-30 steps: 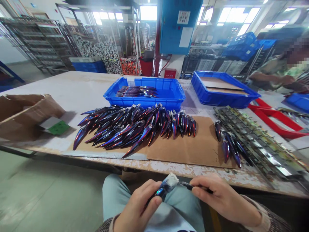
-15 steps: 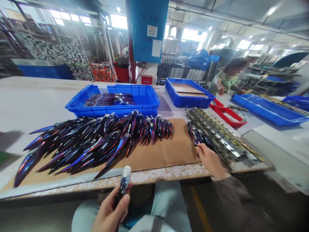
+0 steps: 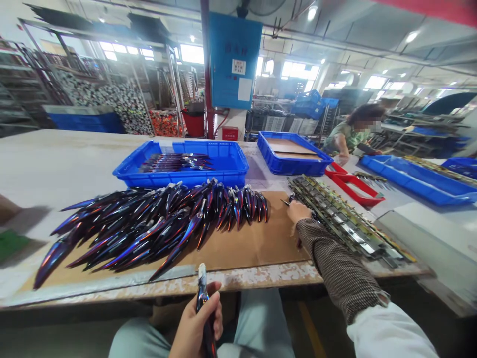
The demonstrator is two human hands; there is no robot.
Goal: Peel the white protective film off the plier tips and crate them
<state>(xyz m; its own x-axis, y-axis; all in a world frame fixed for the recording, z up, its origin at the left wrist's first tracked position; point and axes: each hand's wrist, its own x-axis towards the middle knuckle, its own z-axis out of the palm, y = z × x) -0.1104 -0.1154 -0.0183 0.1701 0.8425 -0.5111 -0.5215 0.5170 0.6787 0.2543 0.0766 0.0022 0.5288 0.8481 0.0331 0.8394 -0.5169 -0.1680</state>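
My left hand [image 3: 197, 320] is closed round a glossy dark, curved horn-shaped piece [image 3: 203, 296], held upright in front of the table edge with its whitish end on top. My right hand [image 3: 299, 213] reaches to the right end of the cardboard sheet [image 3: 257, 243]. A thin pointed tool [image 3: 285, 202] sticks out from its fingers, its kind too small to make out. A few more dark pieces lie by that hand, mostly hidden behind it. On the cardboard's left and middle lies a large pile of the same glossy pieces [image 3: 149, 233], with blue and orange sheen.
Behind the pile stands a blue bin [image 3: 186, 177] holding a row of similar pieces. A second blue bin [image 3: 294, 166] contains cardboard. Metal racks [image 3: 343, 216] lie to my right, near red trays [image 3: 357, 191]. Another person [image 3: 341, 139] works at the far right.
My right hand has moved away from me and left across the small pieces at the right. My left hand has shifted slightly right, its piece turned more upright. The view has tilted up a little.
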